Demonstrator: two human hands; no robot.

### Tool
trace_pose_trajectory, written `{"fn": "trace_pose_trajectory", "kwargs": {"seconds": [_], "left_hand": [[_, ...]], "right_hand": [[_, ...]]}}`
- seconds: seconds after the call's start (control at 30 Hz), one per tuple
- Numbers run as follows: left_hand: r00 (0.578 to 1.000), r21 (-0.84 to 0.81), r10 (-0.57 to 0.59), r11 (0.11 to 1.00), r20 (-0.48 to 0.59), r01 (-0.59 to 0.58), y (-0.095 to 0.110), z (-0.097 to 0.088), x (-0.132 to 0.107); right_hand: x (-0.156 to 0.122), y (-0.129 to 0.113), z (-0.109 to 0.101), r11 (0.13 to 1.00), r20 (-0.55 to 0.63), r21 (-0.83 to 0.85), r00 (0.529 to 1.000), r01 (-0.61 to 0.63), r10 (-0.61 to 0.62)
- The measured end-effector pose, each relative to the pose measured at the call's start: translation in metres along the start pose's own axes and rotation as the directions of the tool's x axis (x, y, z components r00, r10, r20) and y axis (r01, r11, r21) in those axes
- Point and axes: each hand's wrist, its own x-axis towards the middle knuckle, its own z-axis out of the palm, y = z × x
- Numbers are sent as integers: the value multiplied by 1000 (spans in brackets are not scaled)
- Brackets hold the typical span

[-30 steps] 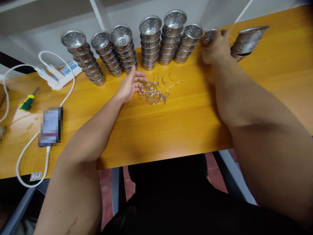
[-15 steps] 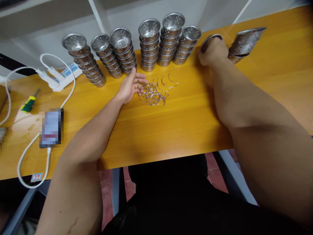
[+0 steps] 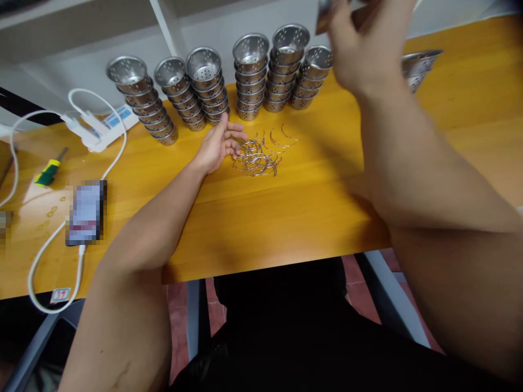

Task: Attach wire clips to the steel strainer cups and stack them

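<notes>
My left hand [image 3: 218, 144] rests on the table, fingers apart and holding nothing. Its fingertips are at the edge of a pile of thin curved metal wires [image 3: 257, 158]. At the top right, my right hand [image 3: 368, 51] is raised and closed around a metal cup [image 3: 322, 19], which is mostly hidden by the hand and cut off by the frame's upper edge. Perforated metal cups stand nested in several stacks along the back, among them a tall stack [image 3: 250, 76] and a shorter stack [image 3: 312, 76]. Partly behind my right wrist, another perforated cup [image 3: 419, 68] shows.
On the left lie a white power strip [image 3: 110, 130], a green and yellow screwdriver [image 3: 49, 171] and a phone [image 3: 85, 212] with a white cable [image 3: 35, 261]. A white shelf panel [image 3: 229, 22] rises behind the stacks.
My right hand has lifted upward from the table at the back right, carrying the metal cup with it. My left hand and the wires have stayed put.
</notes>
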Motion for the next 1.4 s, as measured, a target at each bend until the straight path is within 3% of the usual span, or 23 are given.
{"fn": "trace_pose_trajectory", "kwargs": {"seconds": [0.07, 0.1, 0.17, 0.27, 0.43, 0.53, 0.63, 0.7, 0.8, 1.07, 1.23, 1.3, 1.4], "left_hand": [[1000, -2, 2, 1000, -6, -2, -1, -1, 0], [1000, -8, 6, 1000, -2, -6, -1, -2, 0], [1000, -36, 19, 999, 18, -18, 0, -2, -2], [998, -93, 29, 995, 48, -25, 2, -2, -4], [995, -187, 97, 978, -4, -96, -4, -3, 5], [984, -174, 167, 969, -60, -175, -16, -6, 14], [981, -119, 183, 975, -70, -190, -25, -8, 21], [979, -95, 191, 976, -64, -197, -28, -9, 22], [975, -82, 214, 973, -56, -218, -30, -11, 22], [965, -60, 258, 965, 50, -255, -35, -17, 25], [964, 48, 256, 964, 70, -260, -40, -17, 23], [970, 76, 238, 967, 51, -241, -36, -14, 18], [979, 66, 203, 977, 1, -203, -28, -6, 10]], "right_hand": [[-20, -18, 28, 958, 122, -104, 960, 265, -253], [-32, -28, 42, 952, 192, -114, 946, 286, -261], [-58, -47, 68, 956, 301, -151, 933, 251, -197], [-94, -63, 96, 968, 497, -175, 865, 177, -68], [-127, -52, 119, 991, 616, -37, 784, 132, -82], [-133, -45, 126, 998, 601, 37, 796, 58, -68], [-133, -47, 130, 972, 556, 160, 830, -171, 54], [-131, -52, 131, 919, 548, 238, 825, -316, 142], [-127, -57, 133, 854, 572, 294, 795, -429, 202], [-106, -29, 121, 838, 654, 261, 727, -479, 212], [-101, -21, 110, 823, 726, 172, 634, -541, 265], [-102, -22, 110, 833, 734, 172, 632, -526, 248], [-104, -24, 114, 848, 690, 178, 678, -500, 255]]}}
